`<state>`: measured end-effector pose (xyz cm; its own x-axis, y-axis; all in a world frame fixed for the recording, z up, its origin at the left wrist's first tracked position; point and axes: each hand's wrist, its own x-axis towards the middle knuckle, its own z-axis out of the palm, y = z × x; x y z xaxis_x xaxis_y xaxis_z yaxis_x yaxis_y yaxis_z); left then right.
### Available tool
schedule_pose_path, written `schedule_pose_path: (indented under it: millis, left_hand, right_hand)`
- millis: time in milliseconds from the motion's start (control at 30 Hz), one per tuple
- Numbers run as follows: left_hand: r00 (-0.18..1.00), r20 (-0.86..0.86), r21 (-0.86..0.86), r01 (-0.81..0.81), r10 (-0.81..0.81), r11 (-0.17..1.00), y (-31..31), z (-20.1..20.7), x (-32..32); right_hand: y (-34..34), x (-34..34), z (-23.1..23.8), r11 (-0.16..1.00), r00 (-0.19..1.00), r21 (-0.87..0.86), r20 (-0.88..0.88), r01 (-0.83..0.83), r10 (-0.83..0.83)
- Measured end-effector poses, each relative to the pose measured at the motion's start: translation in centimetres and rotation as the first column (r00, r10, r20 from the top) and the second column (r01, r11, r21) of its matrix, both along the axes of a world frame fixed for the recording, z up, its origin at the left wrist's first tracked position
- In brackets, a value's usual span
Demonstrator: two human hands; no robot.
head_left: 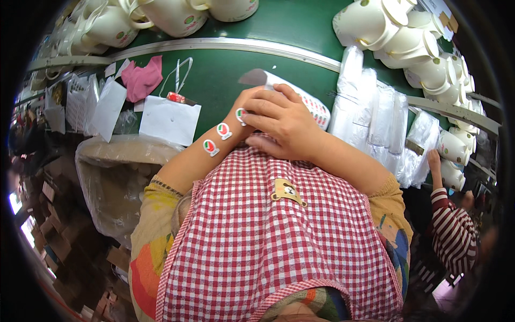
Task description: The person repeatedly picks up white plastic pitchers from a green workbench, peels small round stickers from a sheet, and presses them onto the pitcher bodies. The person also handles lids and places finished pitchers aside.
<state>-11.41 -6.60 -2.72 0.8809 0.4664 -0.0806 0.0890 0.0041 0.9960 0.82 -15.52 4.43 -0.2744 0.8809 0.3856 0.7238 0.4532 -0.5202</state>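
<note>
My left hand point(251, 98) is over the green table, mostly covered by my right hand point(284, 121), and its fingers are hidden. Several small oval stickers point(210, 147), white with red and green, run in a row along my left forearm. At the left wrist, my right fingertips are bent onto the edge of one such sticker point(241, 116). A white sheet with rows of red stickers point(316, 110) curves out beyond my hands. Its grey, blurred end point(255, 78) sticks up by my left hand; whether that hand grips it is hidden.
Cream mugs point(370, 24) stack at the right and far left. Bundled clear plastic bags point(370, 102) lie right of my hands. At left are a pink cloth point(142, 79), white card point(170, 119) and a plastic-lined box point(115, 177). A person's striped sleeve point(453, 231) shows at right.
</note>
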Motion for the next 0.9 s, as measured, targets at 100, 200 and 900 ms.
schedule_pose_path:
  millis: [100,200,900]
  left_hand:
    - [0.982,-0.026,-0.578,-0.168,0.188,0.799,-0.3,0.5,-0.1]
    - [0.968,-0.141,-0.597,-0.251,0.208,0.762,0.7,0.7,-0.9]
    - [0.888,-0.165,-0.570,-0.441,0.429,0.693,-2.0,0.8,1.4]
  right_hand:
    - [-0.7,2.2,0.3,0.992,0.992,-0.054,-0.050,0.115,-0.118]
    - [-1.2,5.8,-2.2,0.905,0.902,-0.200,-0.148,0.375,-0.406]
    - [-2.5,3.9,-4.8,0.729,0.640,-0.644,-0.464,0.231,-0.613]
